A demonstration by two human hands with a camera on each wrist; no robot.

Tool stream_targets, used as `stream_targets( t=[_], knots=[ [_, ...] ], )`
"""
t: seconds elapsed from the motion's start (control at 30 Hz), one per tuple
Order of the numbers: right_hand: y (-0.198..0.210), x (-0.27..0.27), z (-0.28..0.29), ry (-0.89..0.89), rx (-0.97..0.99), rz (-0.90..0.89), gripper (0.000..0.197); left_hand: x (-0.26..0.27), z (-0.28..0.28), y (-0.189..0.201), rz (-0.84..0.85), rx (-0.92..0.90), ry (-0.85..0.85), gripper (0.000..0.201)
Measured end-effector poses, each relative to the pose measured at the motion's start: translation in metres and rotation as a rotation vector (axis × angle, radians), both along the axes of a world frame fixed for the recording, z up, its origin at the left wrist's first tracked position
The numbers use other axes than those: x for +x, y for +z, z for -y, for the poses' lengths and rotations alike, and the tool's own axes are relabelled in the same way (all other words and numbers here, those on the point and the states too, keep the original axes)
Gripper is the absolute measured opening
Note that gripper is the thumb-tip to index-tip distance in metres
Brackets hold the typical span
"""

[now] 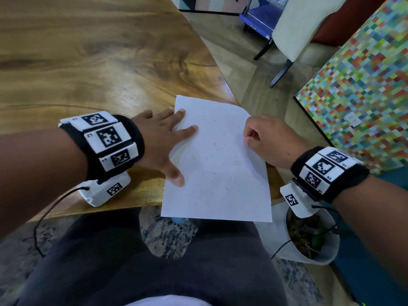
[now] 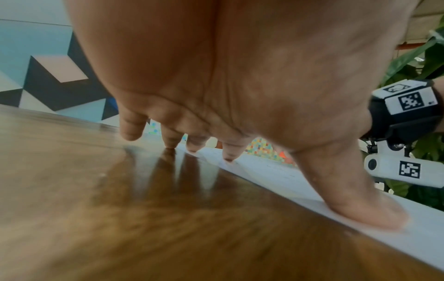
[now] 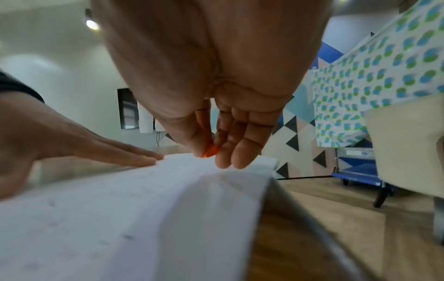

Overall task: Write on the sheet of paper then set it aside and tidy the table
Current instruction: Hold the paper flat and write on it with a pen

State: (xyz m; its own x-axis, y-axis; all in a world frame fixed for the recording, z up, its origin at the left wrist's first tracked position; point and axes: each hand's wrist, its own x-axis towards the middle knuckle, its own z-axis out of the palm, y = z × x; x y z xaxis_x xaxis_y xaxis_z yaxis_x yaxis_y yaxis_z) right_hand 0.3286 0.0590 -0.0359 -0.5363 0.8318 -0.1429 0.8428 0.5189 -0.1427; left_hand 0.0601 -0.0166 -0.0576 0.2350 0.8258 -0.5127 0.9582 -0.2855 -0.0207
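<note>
A white sheet of paper (image 1: 217, 160) with faint dark marks lies at the corner of the wooden table (image 1: 88, 74), its near and right edges overhanging. My left hand (image 1: 164, 138) lies flat, fingers spread, pressing the sheet's left edge; the left wrist view shows its fingertips (image 2: 228, 155) and thumb on the paper (image 2: 288, 176). My right hand (image 1: 262, 138) sits over the sheet's right edge, thumb and fingers pinching a small orange pen tip (image 3: 209, 152) just above the paper (image 3: 120, 209). Most of the pen is hidden in the hand.
The table edge runs diagonally beside the right hand. Below it stand a white plant pot (image 1: 309, 237), a cream chair (image 1: 302, 25) and a blue cart (image 1: 260, 16). A mosaic-patterned panel (image 1: 362, 85) lies right. My dark-trousered legs are under the near edge.
</note>
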Motion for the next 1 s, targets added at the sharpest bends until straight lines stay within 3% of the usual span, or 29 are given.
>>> stream_targets(
  t=[0.23, 0.47, 0.67, 0.87, 1.0],
  knots=[
    [-0.003, -0.036, 0.019, 0.153, -0.061, -0.107, 0.007, 0.029, -0.005, -0.003, 0.046, 0.03, 0.03, 0.137],
    [-0.007, -0.047, 0.006, 0.037, 0.0, -0.018, 0.007, 0.02, -0.009, 0.001, 0.014, 0.004, 0.008, 0.142],
    [-0.007, -0.054, 0.039, 0.297, -0.071, 0.036, 0.01, 0.019, -0.008, -0.002, 0.013, 0.01, 0.006, 0.142],
    [-0.004, -0.057, 0.008, 0.135, 0.014, 0.04, 0.012, 0.018, -0.007, -0.002, 0.002, 0.017, 0.03, 0.143],
    [-0.006, -0.061, 0.015, 0.193, 0.013, 0.06, 0.01, 0.018, -0.007, -0.002, 0.009, 0.011, 0.043, 0.147]
  ],
)
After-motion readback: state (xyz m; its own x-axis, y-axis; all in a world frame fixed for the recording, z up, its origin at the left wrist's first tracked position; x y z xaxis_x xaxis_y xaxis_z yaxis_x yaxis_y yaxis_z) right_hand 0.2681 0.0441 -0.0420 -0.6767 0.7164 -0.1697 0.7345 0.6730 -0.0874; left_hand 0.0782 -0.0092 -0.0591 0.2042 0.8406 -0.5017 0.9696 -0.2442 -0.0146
